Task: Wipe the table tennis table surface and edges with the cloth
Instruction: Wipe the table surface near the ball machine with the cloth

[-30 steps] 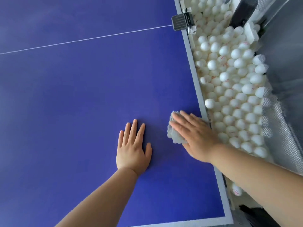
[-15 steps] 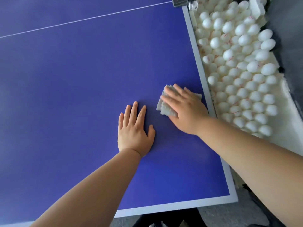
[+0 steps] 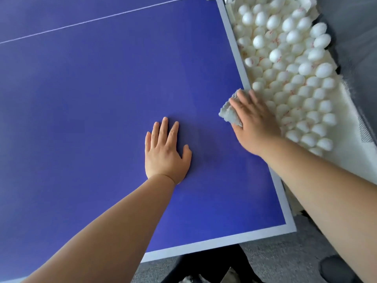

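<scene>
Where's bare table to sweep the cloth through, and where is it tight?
Bare blue table runs from the left hand leftward and up to the white line. Another patch lies between it and the right hand, down to the near edge. Tight: that hand presses the cloth at the side edge, balls packed just beyond.

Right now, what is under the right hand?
A grey cloth lies under the right hand, pressed on the blue table beside its pale side edge. Only its left part shows past the fingers; the hand covers the rest.
</scene>
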Motion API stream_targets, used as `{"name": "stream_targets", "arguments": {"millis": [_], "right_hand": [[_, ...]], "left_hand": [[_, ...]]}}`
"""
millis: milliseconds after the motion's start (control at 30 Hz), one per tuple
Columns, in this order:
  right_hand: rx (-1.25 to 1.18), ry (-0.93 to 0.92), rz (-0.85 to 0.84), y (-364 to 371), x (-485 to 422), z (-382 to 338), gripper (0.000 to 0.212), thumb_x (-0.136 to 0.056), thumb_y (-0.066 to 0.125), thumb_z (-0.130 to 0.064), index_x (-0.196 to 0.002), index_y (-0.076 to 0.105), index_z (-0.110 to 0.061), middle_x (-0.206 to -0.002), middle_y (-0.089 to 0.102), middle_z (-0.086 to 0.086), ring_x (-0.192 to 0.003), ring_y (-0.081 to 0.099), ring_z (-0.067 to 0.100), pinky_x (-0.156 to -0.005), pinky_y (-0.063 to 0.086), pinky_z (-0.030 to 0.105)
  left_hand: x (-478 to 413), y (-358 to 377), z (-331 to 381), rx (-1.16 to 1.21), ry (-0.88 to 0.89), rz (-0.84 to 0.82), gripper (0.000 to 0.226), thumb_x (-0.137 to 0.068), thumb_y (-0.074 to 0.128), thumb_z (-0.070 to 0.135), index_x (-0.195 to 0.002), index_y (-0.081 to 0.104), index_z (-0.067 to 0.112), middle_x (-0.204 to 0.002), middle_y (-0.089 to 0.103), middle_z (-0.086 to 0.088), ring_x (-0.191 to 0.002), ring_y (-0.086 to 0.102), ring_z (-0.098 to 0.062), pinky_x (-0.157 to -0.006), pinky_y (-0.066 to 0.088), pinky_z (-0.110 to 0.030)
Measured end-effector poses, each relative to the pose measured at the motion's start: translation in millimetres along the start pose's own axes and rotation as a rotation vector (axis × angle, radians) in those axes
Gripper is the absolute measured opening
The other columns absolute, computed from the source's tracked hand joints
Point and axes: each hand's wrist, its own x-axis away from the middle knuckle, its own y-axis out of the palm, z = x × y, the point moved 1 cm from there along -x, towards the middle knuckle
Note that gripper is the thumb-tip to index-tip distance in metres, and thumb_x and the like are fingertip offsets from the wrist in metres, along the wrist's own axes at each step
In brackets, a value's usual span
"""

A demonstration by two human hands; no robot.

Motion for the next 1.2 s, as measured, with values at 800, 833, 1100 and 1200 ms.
{"name": "stream_targets", "arguments": {"millis": [800, 833, 1100, 1200], "right_hand": [[0.060, -0.429, -0.104, 17.9, 109.4, -40.6, 0.068, -0.096, 0.054, -0.040, -0.160, 0.037, -0.026, -0.173, 0.016, 0.000, -0.159, 0.017, 0.028, -0.127, 0.020, 0.050], [0.068, -0.430, -0.105, 16.9, 99.8, -34.5, 0.067, -0.096, 0.054, -0.039, -0.159, 0.038, -0.024, -0.173, 0.018, 0.001, -0.158, 0.019, 0.029, -0.126, 0.022, 0.050], [0.092, 0.055, 0.045, 2.1, -16.7, -44.7, 0.053, -0.098, 0.038, -0.041, -0.142, 0.051, -0.013, -0.151, 0.044, 0.011, -0.131, 0.043, 0.041, -0.107, 0.039, 0.055], [0.056, -0.162, -0.036, 13.5, 35.5, -67.8, 0.056, -0.099, 0.046, -0.040, -0.152, 0.047, -0.023, -0.167, 0.031, 0.005, -0.151, 0.029, 0.037, -0.120, 0.030, 0.056]], "left_hand": [[-1.3, 3.0, -1.6, -0.010, 0.003, 0.002, 0.071, -0.096, 0.037, 0.052, -0.162, 0.029, 0.028, -0.174, 0.013, 0.002, -0.160, 0.006, -0.023, -0.130, 0.004, -0.044], [-1.3, 2.9, -1.8, -0.008, 0.002, 0.001, 0.071, -0.096, 0.037, 0.052, -0.162, 0.029, 0.028, -0.174, 0.013, 0.002, -0.160, 0.006, -0.023, -0.130, 0.004, -0.044], [-0.1, 4.6, -3.3, 0.012, 0.013, 0.028, 0.071, -0.094, 0.036, 0.053, -0.160, 0.032, 0.028, -0.173, 0.017, 0.002, -0.160, 0.009, -0.023, -0.130, 0.006, -0.044], [-0.3, 6.3, -4.7, 0.013, 0.019, 0.017, 0.071, -0.095, 0.037, 0.053, -0.161, 0.031, 0.028, -0.173, 0.016, 0.002, -0.160, 0.008, -0.023, -0.130, 0.006, -0.044]]}}
